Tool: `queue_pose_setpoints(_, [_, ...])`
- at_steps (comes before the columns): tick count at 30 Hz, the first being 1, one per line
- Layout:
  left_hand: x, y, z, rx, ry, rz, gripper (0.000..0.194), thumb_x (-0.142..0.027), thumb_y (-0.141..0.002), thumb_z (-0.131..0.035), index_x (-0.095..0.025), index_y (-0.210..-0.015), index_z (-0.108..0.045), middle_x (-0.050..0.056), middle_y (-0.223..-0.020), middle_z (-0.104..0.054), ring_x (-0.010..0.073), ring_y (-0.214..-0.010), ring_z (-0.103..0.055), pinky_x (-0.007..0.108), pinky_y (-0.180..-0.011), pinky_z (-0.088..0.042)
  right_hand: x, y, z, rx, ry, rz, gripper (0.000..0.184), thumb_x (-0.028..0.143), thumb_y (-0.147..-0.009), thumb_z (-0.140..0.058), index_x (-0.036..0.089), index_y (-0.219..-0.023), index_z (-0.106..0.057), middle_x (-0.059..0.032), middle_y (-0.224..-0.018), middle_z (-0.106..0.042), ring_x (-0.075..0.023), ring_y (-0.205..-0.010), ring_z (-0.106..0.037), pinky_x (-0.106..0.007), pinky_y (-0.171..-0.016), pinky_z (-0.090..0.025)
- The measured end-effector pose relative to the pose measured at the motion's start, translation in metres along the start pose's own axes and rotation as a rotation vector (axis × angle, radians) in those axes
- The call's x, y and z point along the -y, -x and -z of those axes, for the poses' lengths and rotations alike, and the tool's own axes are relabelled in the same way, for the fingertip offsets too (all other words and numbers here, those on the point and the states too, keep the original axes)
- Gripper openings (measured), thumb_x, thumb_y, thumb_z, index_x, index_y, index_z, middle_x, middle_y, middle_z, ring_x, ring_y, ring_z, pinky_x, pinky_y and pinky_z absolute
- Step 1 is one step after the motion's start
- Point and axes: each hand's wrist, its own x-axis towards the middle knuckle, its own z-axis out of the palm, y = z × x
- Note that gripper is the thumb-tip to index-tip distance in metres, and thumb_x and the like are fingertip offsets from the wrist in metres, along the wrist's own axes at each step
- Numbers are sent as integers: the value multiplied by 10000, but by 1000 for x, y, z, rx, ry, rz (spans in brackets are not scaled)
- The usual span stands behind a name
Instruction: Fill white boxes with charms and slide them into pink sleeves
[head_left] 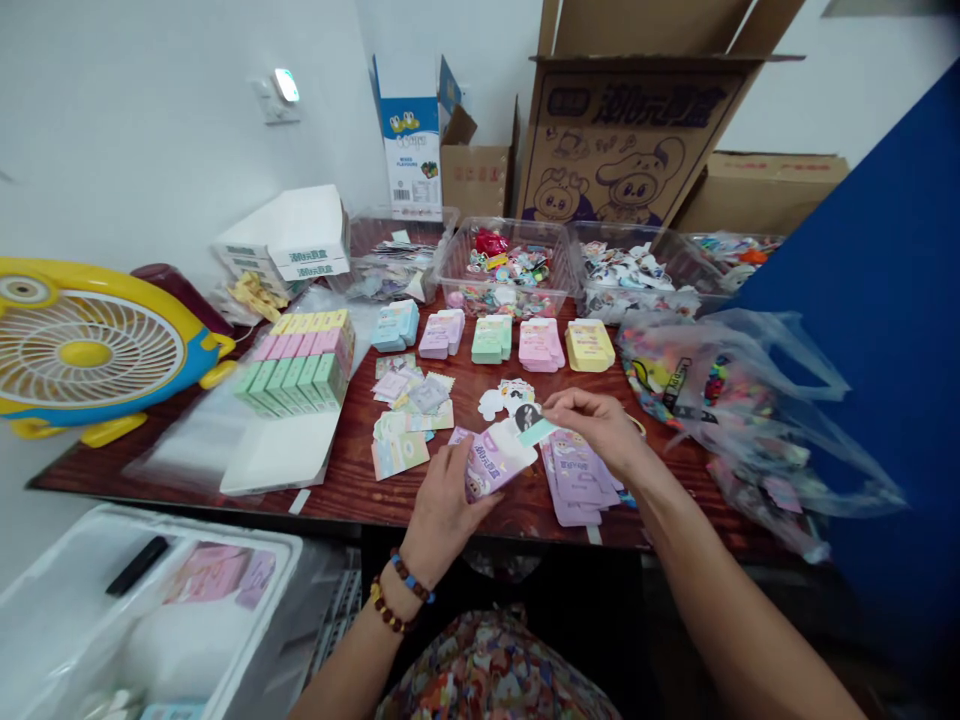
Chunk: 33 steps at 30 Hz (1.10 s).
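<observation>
My left hand (444, 507) grips a small purple carton (495, 461) near the table's front edge, its white end flap pointing right. The fingers of my right hand (598, 424) pinch a small card (532, 428), mint green with a black-and-white picture, at the carton's open end. How far the card reaches into the carton I cannot tell. Below my right wrist lies a pile of flat purple cartons (577, 475). Beyond the held carton are white die-cut stickers (504, 397). Left of it, loose cards and small packets (409, 400) lie spread out.
A row of flat carton stacks (493, 340) crosses the table before clear plastic bins (510, 265) of small items. Filled cartons (300, 365) and a yellow fan (90, 350) stand left. Plastic bags (720, 380) lie right, beside a blue panel (885, 300). A foam box (255, 560) sits lower left.
</observation>
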Motion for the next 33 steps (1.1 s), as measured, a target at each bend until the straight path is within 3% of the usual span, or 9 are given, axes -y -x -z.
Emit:
queue_pose_setpoints(4, [-11, -1, -6, 59, -15, -93, 764, -232, -793, -737, -230, -1435, -324, 116, -1287, -511, 293, -1243, -498, 480, -1075, -429, 3, 17, -7, 110, 197, 42, 196, 316, -729, -723, 173, -624, -642, -36, -857, -656, -175, -799, -589, -315, -772, -427])
queue_pose_setpoints(10, [-13, -7, -19, 59, -38, -126, 800, -268, -790, -751, -228, -1456, -309, 129, -1294, -524, 299, -1228, -512, 490, -1065, -434, 2, 25, -5, 136, 293, 119, 121, 280, -777, -685, 189, -706, -720, -61, -976, -688, -206, -938, -626, -335, -865, -438])
queue_pose_setpoints(14, [-10, -8, -24, 41, -36, -93, 784, -342, -792, -752, -221, -1442, -329, 128, -1288, -529, 308, -1232, -511, 496, -1065, -433, -7, 34, 30, 30, 323, 150, 196, 330, -844, -607, 186, -852, -739, -63, -967, -708, -199, -936, -632, -313, -848, -448])
queue_pose_setpoints(16, [-9, -7, -25, 44, -24, -89, 729, -342, -795, -749, -216, -1406, -372, 123, -1278, -543, 305, -1218, -523, 492, -1058, -440, -24, 42, 53, -49, 430, 55, 221, 349, -840, -590, 171, -809, -719, -39, -807, -690, -175, -762, -617, -280, -707, -447])
queue_pose_setpoints(18, [-9, -5, -26, 45, -11, -105, 686, -335, -798, -745, -212, -1376, -398, 118, -1261, -559, 298, -1193, -544, 485, -1044, -454, -47, 50, 75, -12, 544, -97, 241, 359, -828, -581, 168, -751, -705, -9, -649, -643, -151, -600, -563, -254, -576, -397])
queue_pose_setpoints(24, [-16, -2, -38, 108, 26, -168, 648, -294, -796, -749, -247, -1346, -409, 92, -1242, -568, 275, -1174, -565, 460, -1026, -473, -89, 49, 113, -304, 661, -276, 262, 351, -881, -487, 176, -842, -679, -14, -610, -642, -176, -570, -607, -263, -558, -406])
queue_pose_setpoints(26, [-23, -1, -45, 151, 46, -172, 679, -267, -791, -750, -252, -1367, -389, 91, -1251, -559, 272, -1180, -558, 457, -1028, -474, -90, 37, 117, -300, 771, -269, 249, 314, -897, -477, 173, -870, -681, -50, -708, -680, -193, -663, -643, -280, -630, -438])
queue_pose_setpoints(30, [-32, 1, -56, 211, 93, -176, 719, -246, -794, -736, -259, -1407, -361, 97, -1278, -541, 274, -1203, -543, 459, -1037, -472, -87, 11, 118, -278, 1059, -359, 283, 343, -875, -563, 167, -1069, -670, -153, -1166, -650, -260, -991, -643, -331, -800, -450])
queue_pose_setpoints(33, [-30, 1, -60, 212, 93, -157, 727, -266, -794, -736, -258, -1415, -358, 101, -1271, -543, 286, -1204, -540, 483, -1037, -468, -88, 1, 120, -226, 1084, -446, 293, 307, -864, -572, 155, -1094, -670, -172, -1197, -641, -282, -1034, -639, -340, -810, -445])
